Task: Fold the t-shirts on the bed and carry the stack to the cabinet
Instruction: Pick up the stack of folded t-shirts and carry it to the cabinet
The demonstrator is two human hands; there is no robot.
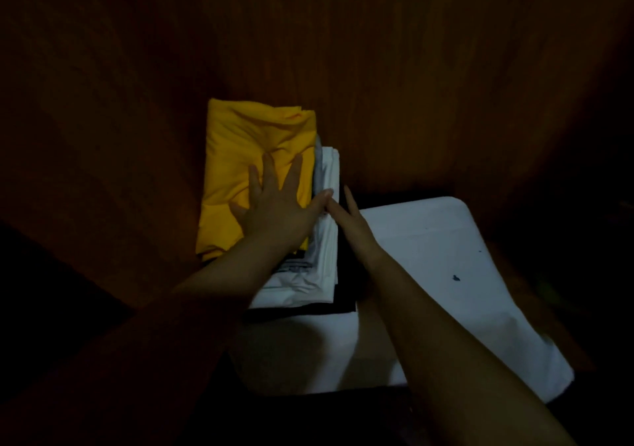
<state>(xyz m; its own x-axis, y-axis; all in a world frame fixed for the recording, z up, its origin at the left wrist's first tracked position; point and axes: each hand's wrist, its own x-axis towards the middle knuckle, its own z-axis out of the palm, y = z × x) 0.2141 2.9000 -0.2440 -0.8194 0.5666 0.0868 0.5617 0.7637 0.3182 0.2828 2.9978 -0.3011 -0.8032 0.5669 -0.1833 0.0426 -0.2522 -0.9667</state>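
head view, very dim: the stack of folded t-shirts [320,269] lies against a dark wood-grain panel [411,68], probably the cabinet, beside a smooth white surface [446,246]. left hand [274,205] rests flat with fingers spread on the soft, creased yellow t-shirt [254,137] on top, grasping nothing. right hand [353,221], fingers straight, touches the stack's side. the layers sit staggered, so a sideways push could slide the yellow one off.

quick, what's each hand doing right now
Left hand: open, pressing flat on the yellow t-shirt.
Right hand: open, held straight against the side of the stack.
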